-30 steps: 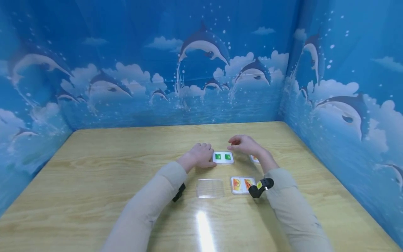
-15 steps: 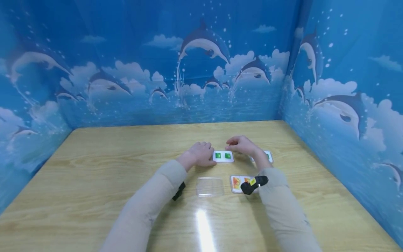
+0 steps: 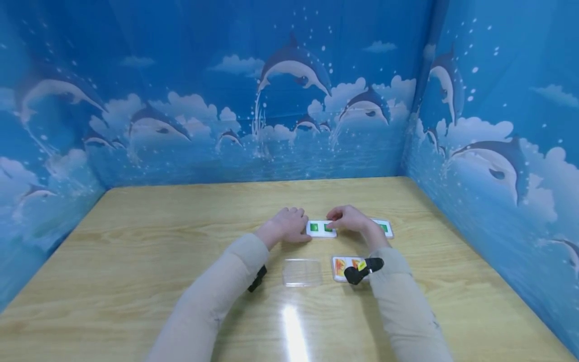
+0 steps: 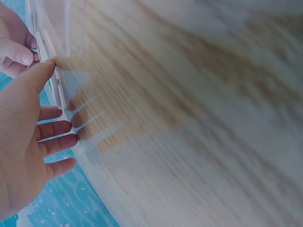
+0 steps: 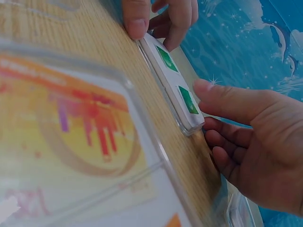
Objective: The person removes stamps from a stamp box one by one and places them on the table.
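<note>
A flat clear plastic case [image 3: 320,229] with a white card bearing two green squares lies toward the back of the table. My left hand [image 3: 287,224] grips its left end, thumb at the near edge and fingers at the far side; the right wrist view shows this hold. At the other end is my right hand [image 5: 255,137], its thumb over the card's right side and its fingers curved by the end corner. In the head view the right thumb overlaps the right green square. Whether the thumb presses on the case cannot be told.
Nearer me lies a clear case with orange pictures [image 3: 341,268], partly covered by the right wrist camera. Left of it sits a clear plastic lid or tray [image 3: 302,272]. Behind my right wrist shows another case with a green square [image 3: 384,228]. Dolphin-print curtains [image 3: 253,90] enclose the table.
My right forearm has shifted left, uncovering the right end of the far-right case. My right thumb has come down over the green-square card. The left hand stays in place.
</note>
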### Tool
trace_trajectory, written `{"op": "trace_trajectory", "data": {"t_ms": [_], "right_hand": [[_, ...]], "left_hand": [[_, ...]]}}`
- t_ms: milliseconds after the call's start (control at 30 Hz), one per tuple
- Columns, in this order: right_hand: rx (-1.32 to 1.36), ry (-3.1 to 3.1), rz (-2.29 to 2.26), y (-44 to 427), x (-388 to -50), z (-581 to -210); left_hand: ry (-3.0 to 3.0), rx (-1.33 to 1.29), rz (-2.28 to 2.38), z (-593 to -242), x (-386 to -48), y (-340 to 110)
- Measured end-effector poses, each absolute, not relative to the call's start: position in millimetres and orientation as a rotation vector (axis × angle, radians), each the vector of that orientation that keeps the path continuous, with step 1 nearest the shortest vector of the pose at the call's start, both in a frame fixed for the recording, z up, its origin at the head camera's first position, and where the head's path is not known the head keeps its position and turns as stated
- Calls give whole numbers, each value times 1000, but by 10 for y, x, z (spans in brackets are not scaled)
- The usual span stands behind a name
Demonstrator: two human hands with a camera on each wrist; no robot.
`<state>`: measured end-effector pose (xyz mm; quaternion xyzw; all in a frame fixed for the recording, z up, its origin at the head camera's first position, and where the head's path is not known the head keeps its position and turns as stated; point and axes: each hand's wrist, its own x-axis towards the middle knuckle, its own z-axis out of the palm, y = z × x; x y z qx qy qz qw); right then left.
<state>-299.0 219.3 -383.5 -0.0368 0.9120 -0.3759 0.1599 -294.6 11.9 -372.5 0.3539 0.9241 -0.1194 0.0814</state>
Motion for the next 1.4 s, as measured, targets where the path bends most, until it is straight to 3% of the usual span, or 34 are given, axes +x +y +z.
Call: {"op": "trace_trajectory", "data": {"t_ms": [1400], "right_hand": [[-102,2742,-1035,2199,-3012,-3896]], "left_hand": [[2786,1037,-337,-3777,-2956,125]]}}
